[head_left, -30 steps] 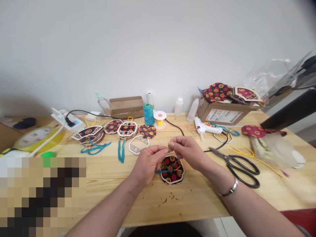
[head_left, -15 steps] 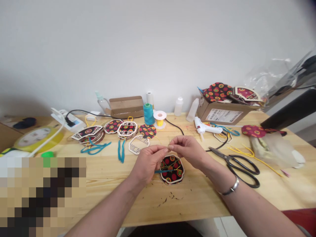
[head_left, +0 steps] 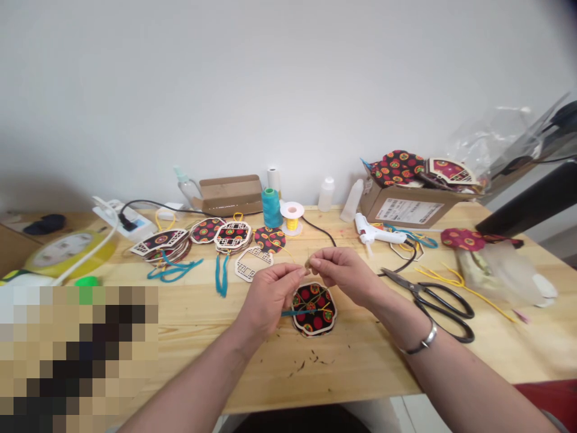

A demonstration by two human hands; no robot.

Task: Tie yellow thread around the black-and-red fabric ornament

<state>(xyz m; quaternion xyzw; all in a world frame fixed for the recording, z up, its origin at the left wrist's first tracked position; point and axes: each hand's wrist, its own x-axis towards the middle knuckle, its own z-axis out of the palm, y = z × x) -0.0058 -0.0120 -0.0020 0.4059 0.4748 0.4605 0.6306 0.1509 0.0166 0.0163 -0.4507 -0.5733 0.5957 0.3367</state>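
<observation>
Just above a patterned fabric piece with a pale wooden rim (head_left: 314, 322), my left hand (head_left: 274, 296) and my right hand (head_left: 345, 273) meet, their fingertips nearly touching. Each hand is pinched closed. Between the fingertips is something small and thin that I cannot make out. A teal cord (head_left: 295, 313) and thin yellow thread lie across the dark red-dotted fabric. Behind my left hand lies a bare wooden lattice frame (head_left: 253, 264). A spool of yellow thread (head_left: 293, 225) stands behind the hands, beside a teal thread cone (head_left: 271, 209).
Black-handled scissors (head_left: 433, 300) lie right of my right hand, with a white glue gun (head_left: 378, 233) behind them. Finished-looking ornaments (head_left: 233, 236) sit at the left. A cardboard box (head_left: 401, 206) holds more pieces. Yellow tape (head_left: 72, 252) and a power strip (head_left: 135, 227) are far left.
The fingers of my right hand have shifted slightly at the pinch, and the fingertips of both hands have parted a little. The things on the table have not moved.
</observation>
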